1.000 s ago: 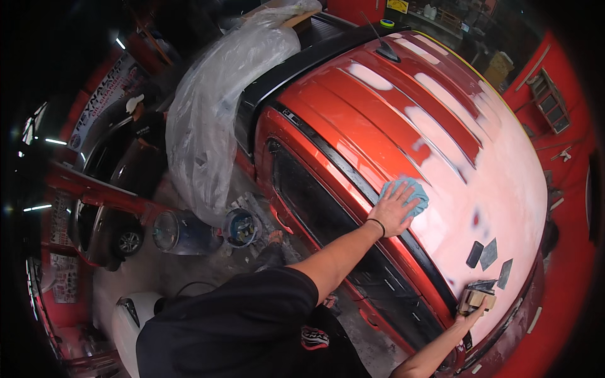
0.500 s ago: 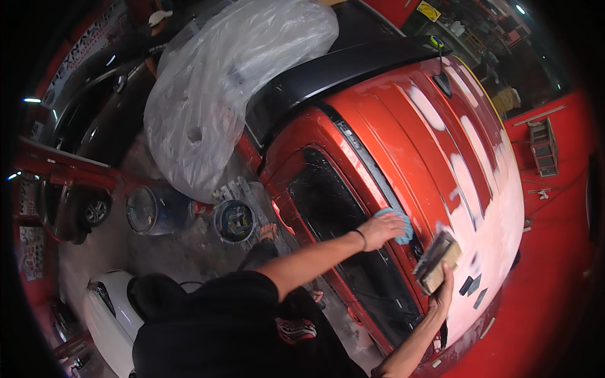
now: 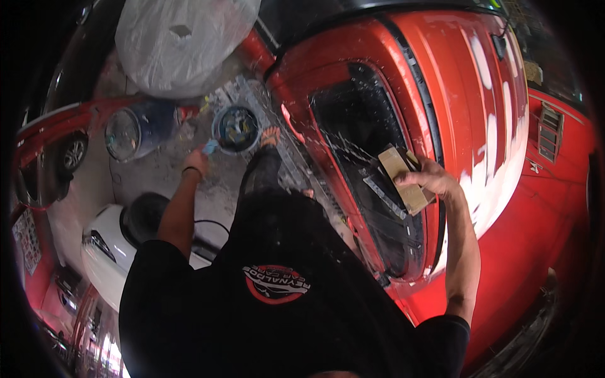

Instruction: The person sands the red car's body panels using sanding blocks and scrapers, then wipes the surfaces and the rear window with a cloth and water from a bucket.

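Note:
My left hand (image 3: 196, 162) is closed on a light blue cloth (image 3: 209, 147), low on the left beside a bucket (image 3: 218, 136) of dark liquid with objects in it. In my right hand (image 3: 436, 179) is a tan sanding block (image 3: 403, 179), gripped from its right side with the thumb on top. The block is over the dark window (image 3: 353, 113) of a red car (image 3: 450, 82). Thin streaks of water show above the glass. Whether the block touches the car I cannot tell. Pale sanded patches mark the red roof.
A blue drum (image 3: 148, 129) lies left of the bucket. Clear plastic sheeting (image 3: 189, 50) bulges at the upper left. A white vehicle part (image 3: 104, 252) stands at my left, with a dark round thing (image 3: 148, 217) by it. A bare foot (image 3: 270, 136) is beside the bucket.
My left hand has left the car's roof edge and swung down left to the bucket with the cloth. My right hand has brought the block from the roof side to over the window.

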`<act>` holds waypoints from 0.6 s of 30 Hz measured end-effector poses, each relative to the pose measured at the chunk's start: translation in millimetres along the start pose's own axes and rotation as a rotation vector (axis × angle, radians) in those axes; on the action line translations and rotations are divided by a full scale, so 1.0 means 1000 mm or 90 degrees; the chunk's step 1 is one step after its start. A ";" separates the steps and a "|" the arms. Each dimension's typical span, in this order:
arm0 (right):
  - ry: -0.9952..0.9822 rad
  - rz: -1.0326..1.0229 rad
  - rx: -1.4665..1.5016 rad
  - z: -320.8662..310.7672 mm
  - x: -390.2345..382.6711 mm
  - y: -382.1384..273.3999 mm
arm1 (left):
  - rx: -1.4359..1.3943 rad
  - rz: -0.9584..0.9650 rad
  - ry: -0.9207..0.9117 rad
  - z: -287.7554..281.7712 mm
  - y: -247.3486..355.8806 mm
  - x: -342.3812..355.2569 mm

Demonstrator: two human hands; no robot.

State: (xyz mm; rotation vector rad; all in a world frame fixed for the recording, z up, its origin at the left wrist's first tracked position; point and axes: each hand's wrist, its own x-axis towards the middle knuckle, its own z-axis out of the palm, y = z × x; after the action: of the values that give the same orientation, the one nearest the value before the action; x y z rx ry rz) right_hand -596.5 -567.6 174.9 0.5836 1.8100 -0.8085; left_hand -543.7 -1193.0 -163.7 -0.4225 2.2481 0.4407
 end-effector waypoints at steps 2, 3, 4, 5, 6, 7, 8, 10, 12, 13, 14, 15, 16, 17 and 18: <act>-0.032 0.037 -0.016 0.011 0.000 -0.011 | -0.013 -0.011 0.022 0.029 -0.090 0.003; -0.038 0.061 -0.052 0.015 0.009 -0.015 | -0.006 -0.048 0.007 0.042 -0.119 -0.010; -0.039 0.085 -0.084 0.018 0.013 -0.021 | 0.003 -0.078 -0.007 0.050 -0.140 -0.026; -0.069 0.068 -0.062 0.025 0.013 -0.029 | 0.010 -0.107 -0.018 0.060 -0.153 -0.040; -0.076 0.061 -0.076 0.031 0.014 -0.031 | 0.000 -0.127 -0.035 0.071 -0.162 -0.052; -0.080 0.053 -0.091 0.036 0.015 -0.032 | -0.011 -0.146 -0.051 0.081 -0.167 -0.064; -0.083 0.046 -0.106 0.041 0.015 -0.033 | -0.024 -0.163 -0.067 0.089 -0.169 -0.072; -0.078 0.061 -0.140 0.051 0.013 -0.036 | -0.048 -0.155 -0.071 0.103 -0.161 -0.088; -0.072 0.080 -0.154 0.055 0.015 -0.032 | -0.101 -0.152 -0.088 0.113 -0.149 -0.092; -0.075 0.079 -0.170 0.056 0.022 -0.021 | -0.147 -0.157 -0.101 0.119 -0.143 -0.092; -0.076 0.082 -0.173 0.058 0.024 -0.017 | -0.188 -0.159 -0.115 0.127 -0.140 -0.088; -0.077 0.085 -0.176 0.060 0.025 -0.015 | -0.220 -0.148 -0.095 0.135 -0.137 -0.085; -0.077 0.090 -0.177 0.063 0.026 -0.011 | -0.206 -0.131 -0.091 0.138 -0.133 -0.080; -0.081 0.086 -0.173 0.066 0.028 -0.006 | -0.192 -0.115 -0.088 0.140 -0.128 -0.074; -0.085 0.082 -0.170 0.068 0.031 -0.002 | -0.179 -0.099 -0.084 0.141 -0.125 -0.068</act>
State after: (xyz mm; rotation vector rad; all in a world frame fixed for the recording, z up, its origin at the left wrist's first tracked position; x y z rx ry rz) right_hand -567.8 -619.4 129.4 0.4547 1.7037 -0.4967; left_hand -356.4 -1230.6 -222.6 -0.6881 2.0138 0.6845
